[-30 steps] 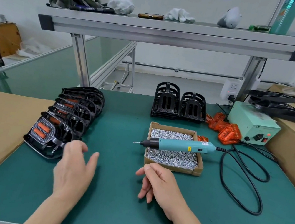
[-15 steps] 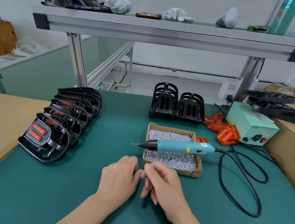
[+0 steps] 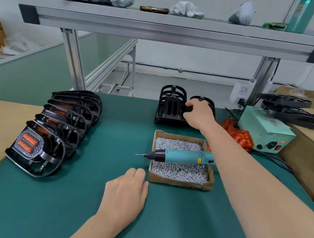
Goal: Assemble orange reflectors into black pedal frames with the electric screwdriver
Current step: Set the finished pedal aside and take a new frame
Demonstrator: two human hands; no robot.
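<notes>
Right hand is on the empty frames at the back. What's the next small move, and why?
Probably lift that black pedal frame off its stack and bring it to the bare green mat by the left hand. The right hand grips it, the left hand rests open on the mat, and the electric screwdriver lies unused across the screw box.

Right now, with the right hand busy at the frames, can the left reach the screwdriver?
Probably yes: the left hand rests by the box, the screwdriver's nose juts toward it, nothing between; the right forearm crosses only the tail.
</notes>
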